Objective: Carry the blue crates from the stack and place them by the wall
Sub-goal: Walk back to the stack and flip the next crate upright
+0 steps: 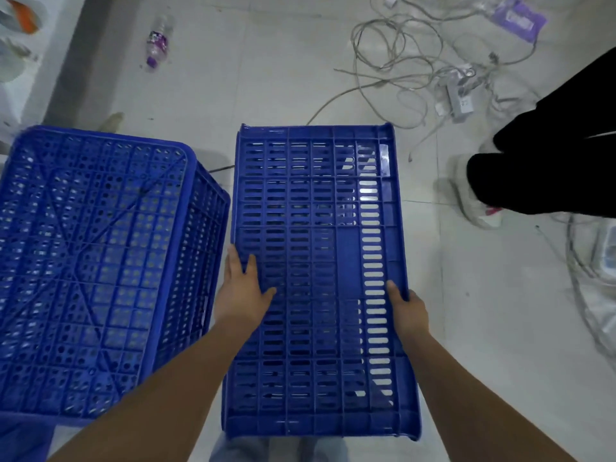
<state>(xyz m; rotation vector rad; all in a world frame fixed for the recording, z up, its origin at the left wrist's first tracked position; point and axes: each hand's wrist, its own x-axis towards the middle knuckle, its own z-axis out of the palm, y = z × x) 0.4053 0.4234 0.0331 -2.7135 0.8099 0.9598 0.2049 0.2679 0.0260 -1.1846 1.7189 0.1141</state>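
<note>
A blue slotted crate (310, 201) stands on its side in front of me, its long slotted wall facing up. My left hand (241, 288) lies flat on that wall near its left edge, fingers straight. My right hand (405, 306) grips the crate's right rim, thumb on top and fingers wrapped over the edge. To the left a second blue crate (96, 261) rests upside down, its perforated bottom facing up; neither hand touches it.
A tangle of white cables (400, 55) and a power strip (461, 98) lie on the tiled floor ahead. A plastic bottle (158, 41) lies at far left. Another person's dark-trousered legs and white shoe (480, 198) stand at right. A white wall (40, 61) runs along the upper left.
</note>
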